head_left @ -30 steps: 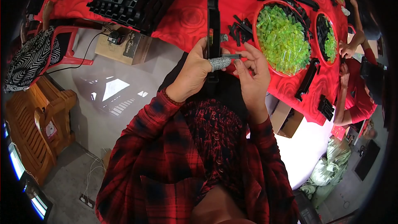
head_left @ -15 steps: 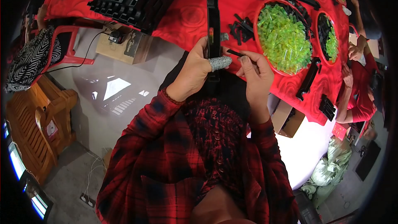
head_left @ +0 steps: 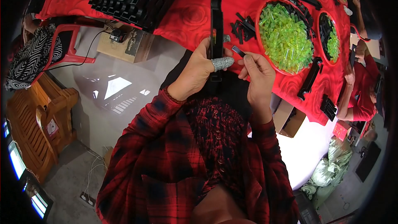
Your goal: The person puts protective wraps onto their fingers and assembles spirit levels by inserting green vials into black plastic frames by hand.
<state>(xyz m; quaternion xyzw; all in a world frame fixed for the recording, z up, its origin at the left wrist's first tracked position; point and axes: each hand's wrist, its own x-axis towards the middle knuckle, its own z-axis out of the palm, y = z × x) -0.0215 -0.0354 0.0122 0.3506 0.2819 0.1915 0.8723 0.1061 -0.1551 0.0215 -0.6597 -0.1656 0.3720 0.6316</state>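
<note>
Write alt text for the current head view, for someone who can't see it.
The left hand grips a long black plastic piece while the right hand pinches a small black strip beside it. On the red rose-patterned tablecloth beyond sit a red basin of mostly translucent green plastic pieces and stacked black plastic parts.

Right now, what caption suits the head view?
Left fingers grip a long black part; right fingers pinch a small dark strip.

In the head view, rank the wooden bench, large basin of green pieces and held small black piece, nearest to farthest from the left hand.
1. Small black piece: just right, in the right hand
2. Large basin: farther right
3. Wooden bench: far left
</note>
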